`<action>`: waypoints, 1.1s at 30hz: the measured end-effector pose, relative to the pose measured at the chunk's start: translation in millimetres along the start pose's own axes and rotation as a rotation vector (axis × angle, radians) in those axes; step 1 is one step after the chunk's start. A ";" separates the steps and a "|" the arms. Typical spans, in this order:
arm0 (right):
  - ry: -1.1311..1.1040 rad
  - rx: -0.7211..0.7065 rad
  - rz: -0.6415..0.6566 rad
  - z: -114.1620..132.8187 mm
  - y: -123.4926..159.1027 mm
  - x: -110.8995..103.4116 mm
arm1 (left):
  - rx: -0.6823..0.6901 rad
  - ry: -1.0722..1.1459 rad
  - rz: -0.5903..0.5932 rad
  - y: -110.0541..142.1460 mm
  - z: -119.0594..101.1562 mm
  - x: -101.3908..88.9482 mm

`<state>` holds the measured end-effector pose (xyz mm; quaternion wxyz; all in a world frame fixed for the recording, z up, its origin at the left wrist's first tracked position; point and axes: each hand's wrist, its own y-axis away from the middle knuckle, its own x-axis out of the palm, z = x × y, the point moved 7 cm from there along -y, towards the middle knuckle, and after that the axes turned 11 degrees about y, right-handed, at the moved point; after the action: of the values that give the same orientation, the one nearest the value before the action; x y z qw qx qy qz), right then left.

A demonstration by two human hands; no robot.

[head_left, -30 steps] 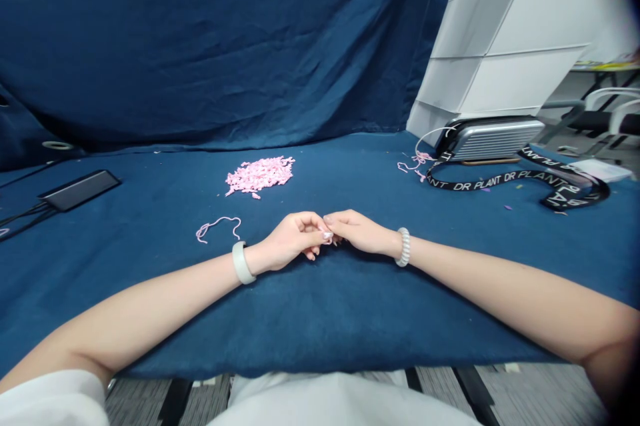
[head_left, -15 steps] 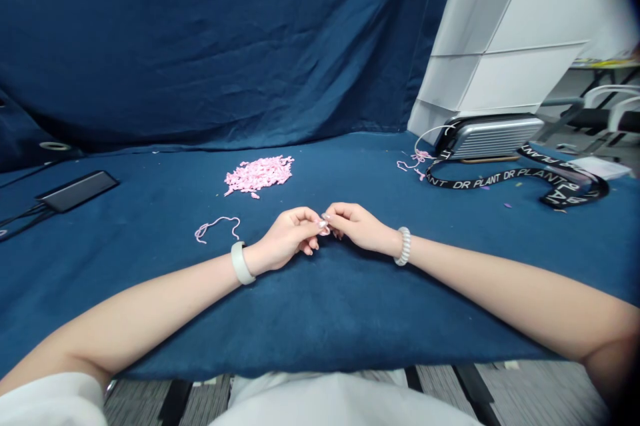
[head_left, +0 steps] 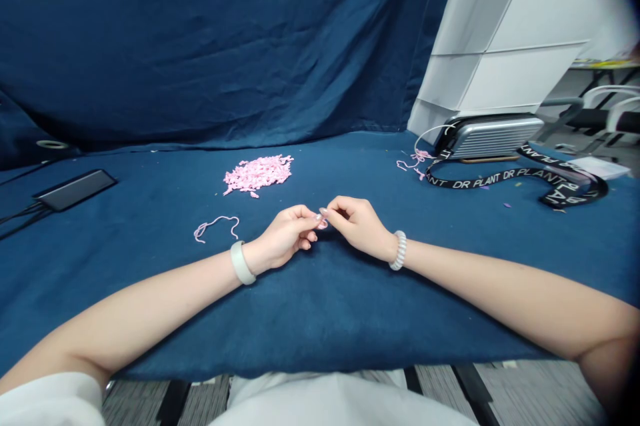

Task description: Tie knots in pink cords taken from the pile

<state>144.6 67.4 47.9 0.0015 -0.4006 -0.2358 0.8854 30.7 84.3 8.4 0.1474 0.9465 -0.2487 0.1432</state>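
Note:
Over the middle of the blue cloth, my left hand (head_left: 293, 234) and my right hand (head_left: 359, 225) meet at the fingertips. Between them is a small pink strand (head_left: 323, 224), mostly hidden by the fingers. My left thumb and forefinger are closed on it, while the other left fingers curl below. From the opposite side my right thumb and forefinger pinch at the same spot. A loose pink strand of yarn (head_left: 216, 225) lies beyond my left wrist. Farther back sits a heap of short pink pieces (head_left: 257, 175).
At left lies a dark flat device (head_left: 75, 190) with cables. A ribbed silver case (head_left: 495, 137) stands at the back right, with a black lettered strap (head_left: 470, 182) in front and pink yarn scraps (head_left: 419, 158) beside it. A blue curtain (head_left: 210, 46) hangs behind.
My right hand has risen slightly and its wrist has shifted a little left, with its fingers more bent. My left hand has barely moved.

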 end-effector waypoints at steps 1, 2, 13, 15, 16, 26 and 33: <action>0.041 -0.046 -0.032 2.6 0.4 -1.5 | 0.002 0.006 -0.004 0.1 -0.2 -0.3; 0.086 -0.102 -0.061 5.6 1.1 -2.8 | 0.000 0.012 -0.009 0.1 -0.2 -0.7; 0.626 -0.775 -0.251 32.8 23.9 -0.8 | 0.016 0.020 -0.058 -3.2 2.1 -5.8; 0.605 -0.787 -0.242 33.2 25.4 -2.2 | 0.039 0.016 -0.058 -2.9 1.9 -6.1; 0.560 -0.771 -0.220 32.7 24.9 -3.6 | 0.049 0.013 -0.058 -2.6 1.9 -6.1; 0.049 -0.103 0.169 4.1 -2.6 -8.6 | 0.098 -0.023 -0.054 -0.3 0.7 -6.3; -0.021 -0.033 0.338 2.4 -3.1 -2.6 | 0.098 -0.073 -0.077 0.3 -0.5 -4.4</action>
<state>144.2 68.7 52.5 -0.1566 -0.4253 -0.1795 0.8731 26.8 86.1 7.5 0.0971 0.9660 -0.2101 0.1148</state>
